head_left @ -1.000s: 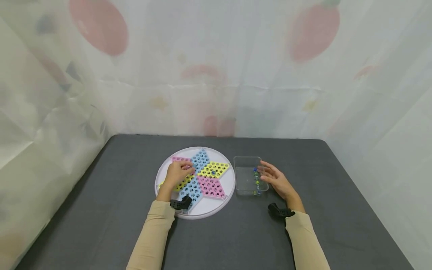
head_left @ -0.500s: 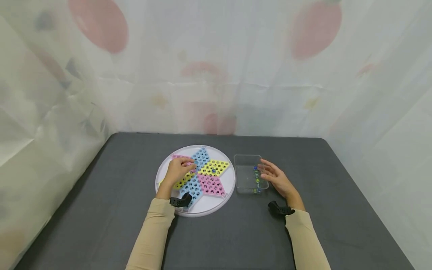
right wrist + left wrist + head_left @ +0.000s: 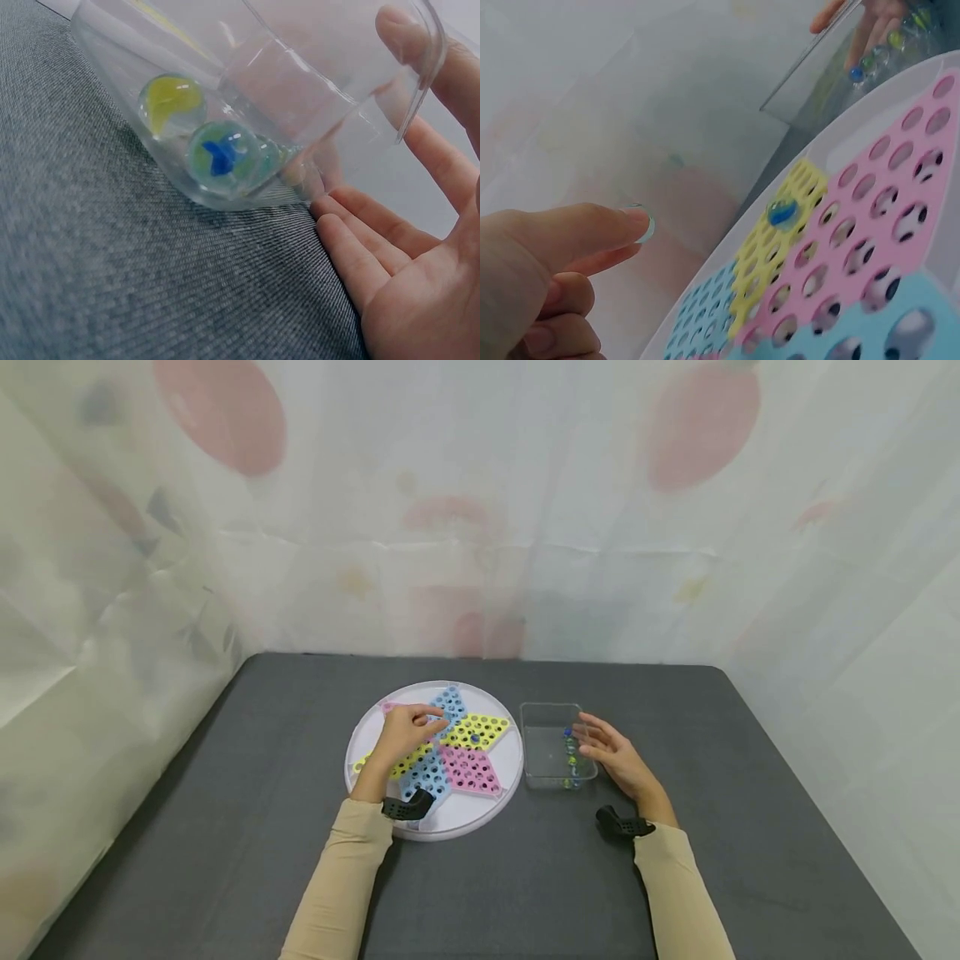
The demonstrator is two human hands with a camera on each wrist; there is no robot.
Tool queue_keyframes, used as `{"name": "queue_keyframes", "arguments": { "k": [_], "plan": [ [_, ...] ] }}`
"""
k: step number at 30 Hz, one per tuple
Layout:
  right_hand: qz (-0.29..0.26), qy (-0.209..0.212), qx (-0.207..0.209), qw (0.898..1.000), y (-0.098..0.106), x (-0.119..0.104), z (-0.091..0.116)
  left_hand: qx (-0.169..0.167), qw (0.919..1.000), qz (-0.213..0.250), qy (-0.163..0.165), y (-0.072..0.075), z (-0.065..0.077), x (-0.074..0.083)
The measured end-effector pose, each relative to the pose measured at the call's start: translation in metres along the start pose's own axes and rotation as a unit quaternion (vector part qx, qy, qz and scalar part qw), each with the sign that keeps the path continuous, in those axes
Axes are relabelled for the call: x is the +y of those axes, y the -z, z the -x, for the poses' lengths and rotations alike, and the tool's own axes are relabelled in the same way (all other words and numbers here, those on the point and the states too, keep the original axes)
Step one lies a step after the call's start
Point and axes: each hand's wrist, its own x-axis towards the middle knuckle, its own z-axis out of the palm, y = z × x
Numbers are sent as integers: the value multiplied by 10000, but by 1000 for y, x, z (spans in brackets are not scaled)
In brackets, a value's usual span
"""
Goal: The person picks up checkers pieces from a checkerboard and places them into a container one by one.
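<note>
In the head view my left hand (image 3: 405, 733) hovers over a round white Chinese checkers board (image 3: 472, 810) with pink, yellow and blue star points. Between its thumb and index finger it pinches a clear greenish marble (image 3: 649, 228). One blue marble (image 3: 783, 212) sits in a hole of the yellow section. At the right wall of a clear plastic box (image 3: 543, 762), my right hand (image 3: 617, 760) rests with relaxed, spread fingers touching its side. Inside the box, several marbles (image 3: 221, 157) with blue, green and yellow swirls lie lined along that right side.
Board and box stand side by side on a dark grey table (image 3: 495, 893). A pale printed curtain (image 3: 480, 585) hangs behind the table and along its sides. A black wrist camera (image 3: 408, 806) is strapped to each wrist.
My left hand moves slightly right across the board, from the far pink section toward the far blue one, fingertips still together. My right hand and the box stay in place.
</note>
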Motion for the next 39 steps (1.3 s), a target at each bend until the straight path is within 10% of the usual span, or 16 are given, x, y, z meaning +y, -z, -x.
{"name": "queue_keyframes", "arguments": {
  "k": [39],
  "plan": [
    [100, -58, 24, 9999, -4, 1, -2, -457, 9981, 322, -274, -30, 11, 32]
  ]
}}
